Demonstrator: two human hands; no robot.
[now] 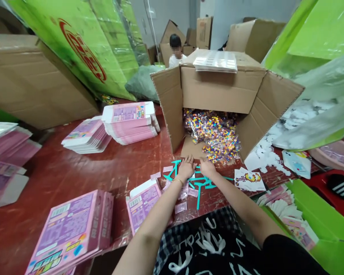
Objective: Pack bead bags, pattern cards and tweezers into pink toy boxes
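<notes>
At the near edge of the red table, thick pink-and-purple boxes (65,225) lie beside one another, with another printed box (143,204) nearer the left forearm. Small pale sachets (180,207) are scattered among loose turquoise plastic pieces (199,194), and over these both hands work. The left hand (187,168) is palm down, its fingers slightly apart; whether they pinch anything I cannot tell. The right hand (208,168) rests just beside it on the pieces, its fingers hidden (so their grip cannot be told either). Printed cards (248,179) lie to the right. Beyond, an open carton (219,89) holds many bags of coloured bits (209,130), and stacked pink cartons (132,131) stand to its left. The work looks partway along: the pieces and sachets lie loose, and plenty of bagged stock is left.
</notes>
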